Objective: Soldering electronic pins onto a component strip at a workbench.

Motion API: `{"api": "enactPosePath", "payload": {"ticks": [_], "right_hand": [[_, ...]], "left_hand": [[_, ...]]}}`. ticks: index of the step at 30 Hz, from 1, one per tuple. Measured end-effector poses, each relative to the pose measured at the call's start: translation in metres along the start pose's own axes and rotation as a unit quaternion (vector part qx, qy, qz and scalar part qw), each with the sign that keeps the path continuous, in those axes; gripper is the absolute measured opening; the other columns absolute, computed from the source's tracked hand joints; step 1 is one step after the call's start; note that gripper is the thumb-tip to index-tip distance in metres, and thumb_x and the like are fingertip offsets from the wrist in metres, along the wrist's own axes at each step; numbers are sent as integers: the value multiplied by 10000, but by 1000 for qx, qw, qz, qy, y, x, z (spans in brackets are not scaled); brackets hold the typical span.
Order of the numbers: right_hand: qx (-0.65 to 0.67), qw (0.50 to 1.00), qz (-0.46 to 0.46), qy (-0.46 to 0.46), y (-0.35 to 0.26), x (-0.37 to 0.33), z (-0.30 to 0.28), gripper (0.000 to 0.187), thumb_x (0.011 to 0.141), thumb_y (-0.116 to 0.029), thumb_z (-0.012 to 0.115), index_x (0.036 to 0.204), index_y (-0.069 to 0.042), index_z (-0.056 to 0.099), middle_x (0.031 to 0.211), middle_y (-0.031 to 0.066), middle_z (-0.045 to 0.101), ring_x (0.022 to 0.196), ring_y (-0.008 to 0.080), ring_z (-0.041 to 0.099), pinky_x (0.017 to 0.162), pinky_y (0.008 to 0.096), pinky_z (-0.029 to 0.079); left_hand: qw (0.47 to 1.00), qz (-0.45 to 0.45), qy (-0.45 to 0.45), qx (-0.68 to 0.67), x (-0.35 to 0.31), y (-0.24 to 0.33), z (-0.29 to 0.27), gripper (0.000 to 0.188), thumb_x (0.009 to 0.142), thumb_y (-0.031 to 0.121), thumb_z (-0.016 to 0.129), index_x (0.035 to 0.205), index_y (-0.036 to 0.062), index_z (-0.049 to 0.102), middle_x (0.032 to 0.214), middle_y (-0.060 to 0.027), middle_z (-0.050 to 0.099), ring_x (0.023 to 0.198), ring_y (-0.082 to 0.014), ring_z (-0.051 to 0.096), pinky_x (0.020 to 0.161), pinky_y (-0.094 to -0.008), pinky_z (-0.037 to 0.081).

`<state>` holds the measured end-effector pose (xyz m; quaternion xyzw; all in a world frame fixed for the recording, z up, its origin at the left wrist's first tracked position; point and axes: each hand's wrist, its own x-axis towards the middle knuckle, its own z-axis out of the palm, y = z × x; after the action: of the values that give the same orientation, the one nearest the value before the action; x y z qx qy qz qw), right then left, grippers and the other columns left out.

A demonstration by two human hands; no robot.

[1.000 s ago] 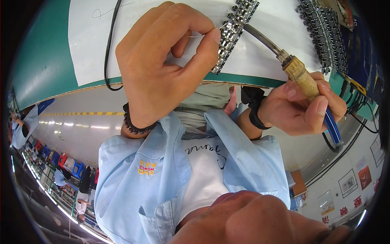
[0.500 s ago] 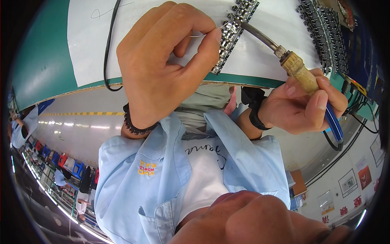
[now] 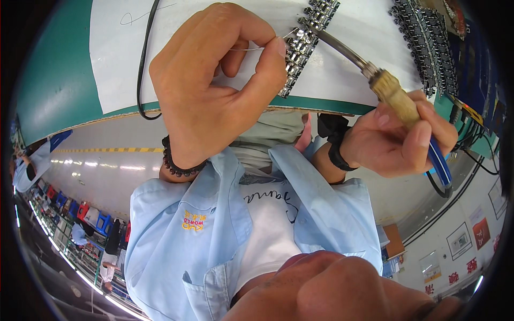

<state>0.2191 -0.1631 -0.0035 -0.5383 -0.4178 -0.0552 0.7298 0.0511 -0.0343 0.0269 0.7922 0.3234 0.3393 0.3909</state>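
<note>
Thumb and forefinger of my left hand [image 3: 209, 85] pinch a thin solder wire [image 3: 243, 50], whose free end reaches the strip of small shiny metal parts [image 3: 296, 60]. That strip lies slantwise on white paper, just right of my left fingertips. My right hand [image 3: 396, 140] is closed round a soldering iron [image 3: 395, 96] with a worn tan sleeve and a blue rear handle. The iron's metal shaft [image 3: 345, 51] slants up to the left, and its tip meets the strip close to the wire's end. Whether solder is melting there is too small to tell.
White paper [image 3: 120, 69] covers part of the green bench [image 3: 53, 75]. A black cable [image 3: 140, 80] hangs over the bench edge on the left. More dark component strips [image 3: 428, 51] lie at the right, beside several black cables [image 3: 474, 136]. Stools and other people show at far left.
My left hand has drawn slightly left and down with the solder wire. The iron's tip has shifted slightly lower along the strip; my right hand stays almost in place.
</note>
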Motion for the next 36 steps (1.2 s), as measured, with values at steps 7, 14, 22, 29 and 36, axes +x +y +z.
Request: {"api": "enactPosePath", "payload": {"ticks": [7,14,22,29,36], "right_hand": [[95,993,8,-71,-1,-5,-13,210,971,-151,533,1051,42,536,647,113,534,476,143,494,471,277,394],[110,993,28,-20,-10,-7,5,204,930,-187,523,933,17,511,593,84,489,400,123,413,440,259,370],[98,991,-7,-90,-3,-9,-11,218,958,-93,566,1097,75,544,618,140,583,527,181,530,507,304,441],[69,995,-4,-66,-6,-11,-5,220,950,-96,588,1069,86,555,626,147,603,527,187,550,526,320,474],[67,996,17,-48,-10,-7,1,215,943,-104,605,1010,97,573,608,150,589,497,170,536,507,296,462]], "left_hand": [[999,27,11,-25,2,1,4,130,793,-30,748,798,14,626,670,37,452,576,-44,304,521,-227,210],[994,-22,-53,92,3,18,-2,132,768,-51,736,792,14,623,665,28,446,572,-51,313,512,-230,217],[994,-16,-48,99,4,19,-2,131,768,-54,739,795,14,630,670,25,448,571,-49,323,505,-229,219],[992,-26,-54,107,5,20,-1,129,772,-56,742,799,15,637,670,25,450,571,-45,324,503,-225,216],[992,-8,-48,113,6,17,-1,133,773,-54,748,804,21,643,663,29,448,567,-43,316,499,-225,214]]}}
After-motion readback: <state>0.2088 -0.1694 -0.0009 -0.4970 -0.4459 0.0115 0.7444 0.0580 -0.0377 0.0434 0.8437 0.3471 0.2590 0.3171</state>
